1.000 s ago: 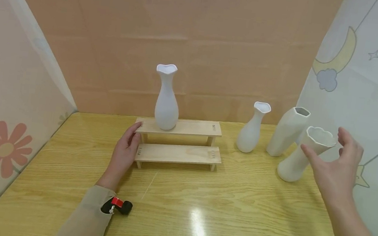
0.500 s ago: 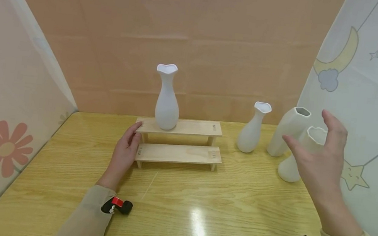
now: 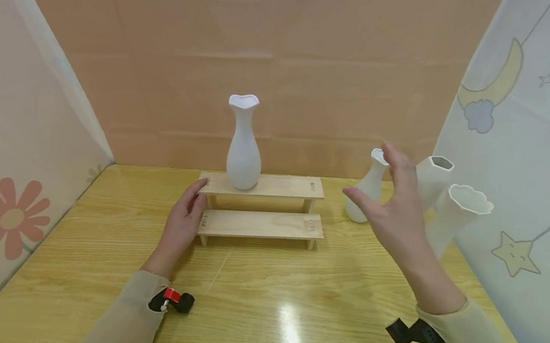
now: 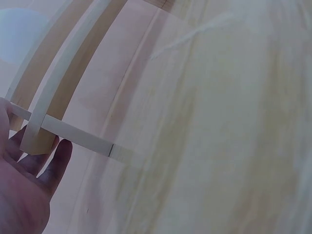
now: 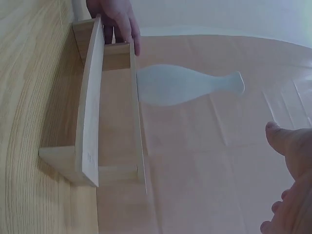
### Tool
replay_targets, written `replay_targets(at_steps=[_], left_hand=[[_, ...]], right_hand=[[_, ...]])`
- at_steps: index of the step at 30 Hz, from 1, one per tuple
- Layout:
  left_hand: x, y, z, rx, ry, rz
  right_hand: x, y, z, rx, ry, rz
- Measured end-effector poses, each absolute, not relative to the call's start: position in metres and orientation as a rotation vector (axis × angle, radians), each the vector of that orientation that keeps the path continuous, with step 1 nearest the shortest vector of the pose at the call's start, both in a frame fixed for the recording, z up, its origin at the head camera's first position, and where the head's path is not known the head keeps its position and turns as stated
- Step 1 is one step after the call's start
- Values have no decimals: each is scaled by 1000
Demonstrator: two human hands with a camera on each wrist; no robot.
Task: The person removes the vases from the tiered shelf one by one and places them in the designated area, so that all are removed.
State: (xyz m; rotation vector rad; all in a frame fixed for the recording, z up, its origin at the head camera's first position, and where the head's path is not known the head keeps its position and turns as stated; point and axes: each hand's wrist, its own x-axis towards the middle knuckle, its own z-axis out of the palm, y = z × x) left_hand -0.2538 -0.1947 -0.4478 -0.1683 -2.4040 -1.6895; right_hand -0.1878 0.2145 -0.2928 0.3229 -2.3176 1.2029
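Observation:
My left hand [image 3: 183, 215] grips the left end of a two-step wooden stand [image 3: 259, 224]; fingers curl at its end in the left wrist view. A tall white bud vase [image 3: 244, 159] with a wavy rim stands upright on the upper step. My right hand [image 3: 399, 222] hovers with thumb and fingers spread apart, holding nothing. It is nearest to a smaller white bud vase [image 3: 366, 188] and partly covers it. Behind that hand, a white vase with an angular mouth [image 3: 429, 180] and a white scalloped-rim vase [image 3: 455, 215] are partly hidden.
The stand and the vases off it rest on a wood-grain table [image 3: 259, 305]. An orange-brown backdrop [image 3: 315, 85] closes the rear. A pale wall sheet with a moon [image 3: 499, 78] lies close on the right, and one with a flower [image 3: 10, 219] on the left.
My right hand has moved left from beside the scalloped-rim vase, past the angular-mouthed one, to the smaller bud vase, fingers still spread. The left hand has stayed at the stand.

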Motion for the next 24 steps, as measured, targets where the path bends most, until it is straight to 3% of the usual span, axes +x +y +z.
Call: replay_targets(at_steps=[24], left_hand=[[-253,-195,-449,-144,-2426,-1688]], right_hand=[[-254,108,-290,556,-2414,1496]])
